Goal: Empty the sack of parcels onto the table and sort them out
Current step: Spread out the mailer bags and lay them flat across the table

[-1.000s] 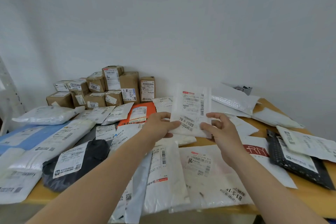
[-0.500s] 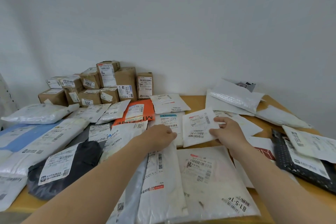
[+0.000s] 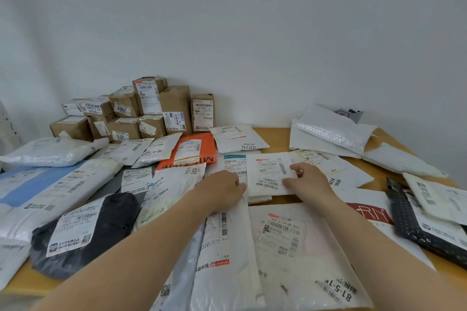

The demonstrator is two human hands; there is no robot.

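Here we are over the table (image 3: 275,134). The small white parcel (image 3: 269,174) lies flat between our hands. Our right hand (image 3: 307,182) pinches its right edge, thumb on top. Our left hand (image 3: 222,189) sits knuckles-up at its left edge, fingers bent down. Whether it grips anything, we cannot tell. A long white mailer (image 3: 222,240) runs under that left wrist. Beyond the left hand lies an orange mailer (image 3: 188,163), then stacked cardboard boxes (image 3: 174,101). A black bag (image 3: 113,217) sits left of the left arm, and bubble mailers (image 3: 331,131) lie beyond the right hand.
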